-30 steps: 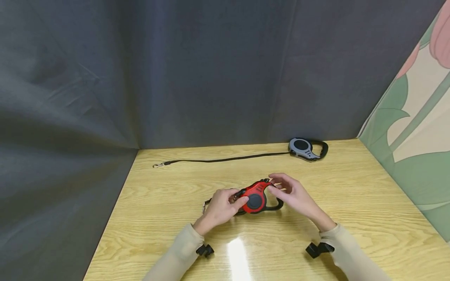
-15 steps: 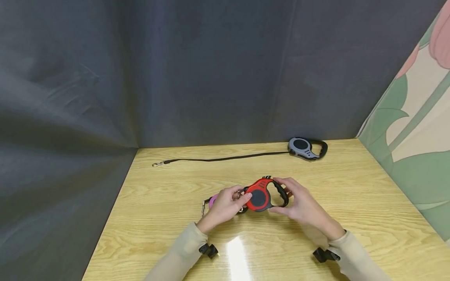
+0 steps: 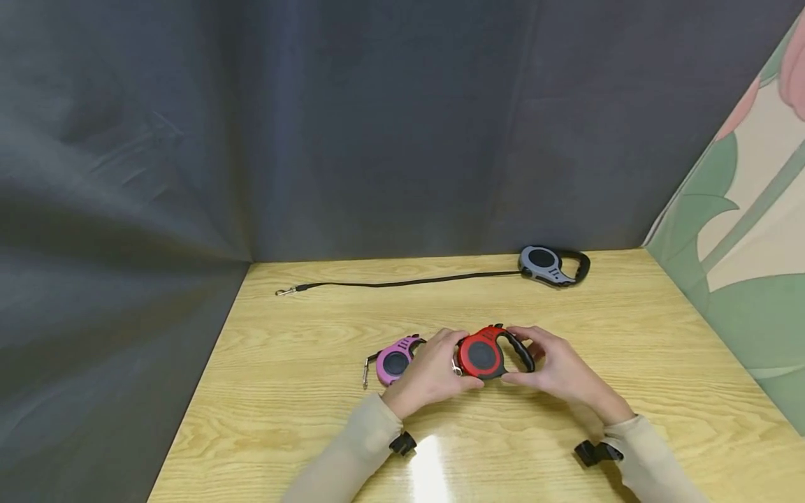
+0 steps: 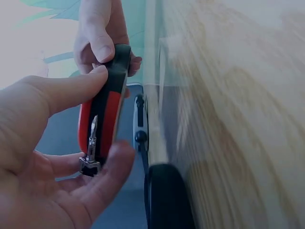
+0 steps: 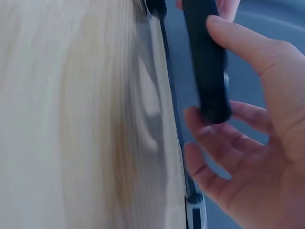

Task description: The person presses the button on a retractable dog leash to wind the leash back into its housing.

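Note:
Both hands hold a red and black retractable dog leash (image 3: 483, 355) over the front middle of the table. My left hand (image 3: 434, 374) grips the round casing from the left, its thumb on the black edge in the left wrist view. A metal clip (image 4: 93, 138) sticks out of the casing between the left fingers. The right hand (image 3: 553, 360) holds the black loop handle (image 5: 206, 62), with the thumb on one side and fingers about its end. A pink retractable leash (image 3: 395, 363) lies just left, partly hidden behind the left hand.
At the back right lies a grey retractable leash (image 3: 539, 258). Its black cord (image 3: 409, 282) is drawn out leftward along the table's rear, ending in a metal clip (image 3: 286, 291). A dark curtain (image 3: 377, 140) stands behind the wooden table (image 3: 251, 419), a floral panel (image 3: 755, 279) at right.
The red leash and both hands have moved right, uncovering the pink leash. The right hand has shifted onto the loop handle, and the left thumb has slid from the casing's face to its lower edge.

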Tool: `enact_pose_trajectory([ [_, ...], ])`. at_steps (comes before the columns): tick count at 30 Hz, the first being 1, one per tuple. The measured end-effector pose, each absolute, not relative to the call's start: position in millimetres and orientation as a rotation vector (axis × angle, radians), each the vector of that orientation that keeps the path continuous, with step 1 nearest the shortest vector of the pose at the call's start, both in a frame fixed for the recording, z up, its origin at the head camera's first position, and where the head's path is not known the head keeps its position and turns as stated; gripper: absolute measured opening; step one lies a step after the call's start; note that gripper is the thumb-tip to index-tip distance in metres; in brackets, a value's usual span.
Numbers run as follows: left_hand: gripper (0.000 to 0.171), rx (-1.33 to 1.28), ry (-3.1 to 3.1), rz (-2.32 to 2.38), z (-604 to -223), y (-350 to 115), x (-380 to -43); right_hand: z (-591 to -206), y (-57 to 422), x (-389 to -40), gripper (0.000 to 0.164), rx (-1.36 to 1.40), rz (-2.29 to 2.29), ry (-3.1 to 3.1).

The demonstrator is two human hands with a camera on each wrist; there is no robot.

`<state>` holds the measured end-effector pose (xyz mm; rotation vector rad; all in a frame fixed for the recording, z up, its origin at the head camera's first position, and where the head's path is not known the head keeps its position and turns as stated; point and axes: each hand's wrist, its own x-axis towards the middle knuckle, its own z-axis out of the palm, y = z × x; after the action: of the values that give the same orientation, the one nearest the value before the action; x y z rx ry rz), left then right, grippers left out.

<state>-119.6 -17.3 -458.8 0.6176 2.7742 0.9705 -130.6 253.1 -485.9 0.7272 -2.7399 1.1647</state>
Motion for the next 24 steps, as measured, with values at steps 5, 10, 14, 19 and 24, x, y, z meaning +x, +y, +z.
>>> enact_pose_trajectory([
  [5, 0.077, 0.674, 2.831, 0.809, -464.1, -2.8, -123.2, -491.9, 265.6, -131.3, 0.083, 0.707, 1.18, -2.808],
  [10, 0.076, 0.7, 2.879, 0.638, -471.3, 6.3, -124.6, -497.3, 270.5, -132.9, 0.081, 0.699, 1.202, -2.851],
  [14, 0.075, 0.702, 2.887, 0.559, -476.4, 7.9, -124.2, -497.4, 270.2, -133.4, 0.082, 0.697, 1.185, -2.876],
  [19, 0.075, 0.742, 2.884, 0.437, -480.1, 9.0, -122.8, -496.4, 269.2, -132.3, 0.084, 0.688, 1.136, -2.913],
  [24, 0.081, 0.766, 2.874, 0.349, -480.2, 9.3, -120.8, -496.1, 268.0, -131.2, 0.084, 0.69, 1.066, -2.936],
])
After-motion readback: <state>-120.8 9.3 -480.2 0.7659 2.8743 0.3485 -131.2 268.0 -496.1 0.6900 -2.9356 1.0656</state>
